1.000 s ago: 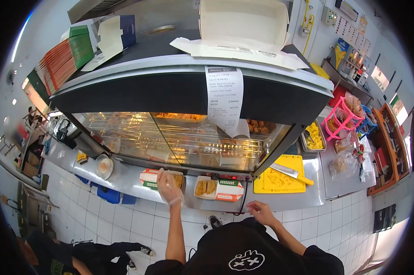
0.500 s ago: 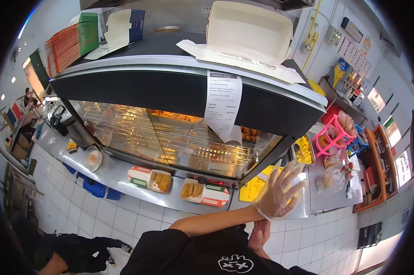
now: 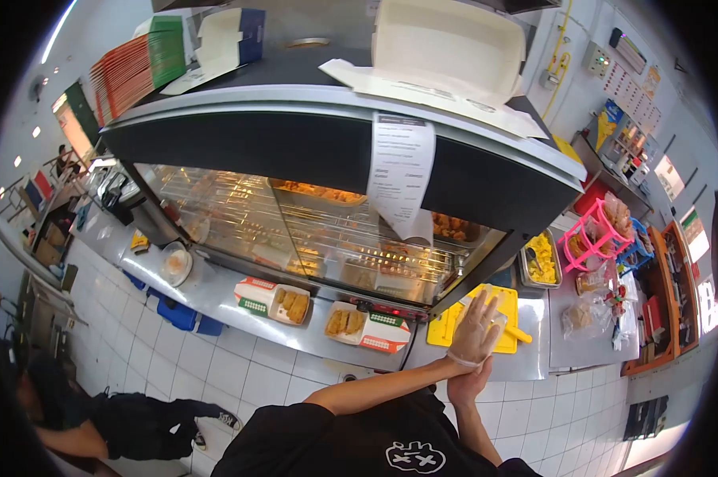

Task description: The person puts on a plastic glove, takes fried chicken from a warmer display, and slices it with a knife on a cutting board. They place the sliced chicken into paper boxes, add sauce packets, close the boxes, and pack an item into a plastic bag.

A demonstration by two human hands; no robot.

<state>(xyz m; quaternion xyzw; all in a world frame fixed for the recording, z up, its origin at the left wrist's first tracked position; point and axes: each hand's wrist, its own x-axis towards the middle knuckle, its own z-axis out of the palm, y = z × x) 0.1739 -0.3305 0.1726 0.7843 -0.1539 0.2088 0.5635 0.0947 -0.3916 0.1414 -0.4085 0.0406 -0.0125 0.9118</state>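
My left hand [image 3: 475, 334], in a clear plastic glove, reaches across to the right with its fingers stretched up over the yellow cutting board [image 3: 518, 306]. Just below it, my right hand [image 3: 468, 387] is bare and touches the glove near the wrist; its fingers are mostly hidden behind the left hand. A knife with a yellow handle [image 3: 519, 335] lies on the board, its blade partly covered. Two open boxes with fried food, a left one [image 3: 253, 296] and a right one [image 3: 384, 332], sit on the steel counter [image 3: 311, 340].
A glass warming cabinet [image 3: 295, 143] bears a receipt [image 3: 402, 171], a large open box [image 3: 448, 52] and stacked flat boxes [image 3: 128, 75]. Right of it are a tray of yellow pieces [image 3: 540, 261] and a pink basket [image 3: 588, 238]. A plate [image 3: 176, 265] lies left. Another person [image 3: 136, 425] is at lower left.
My gloved left hand has moved from the left box across to the right, over the cutting board. My right hand now meets it at the wrist.
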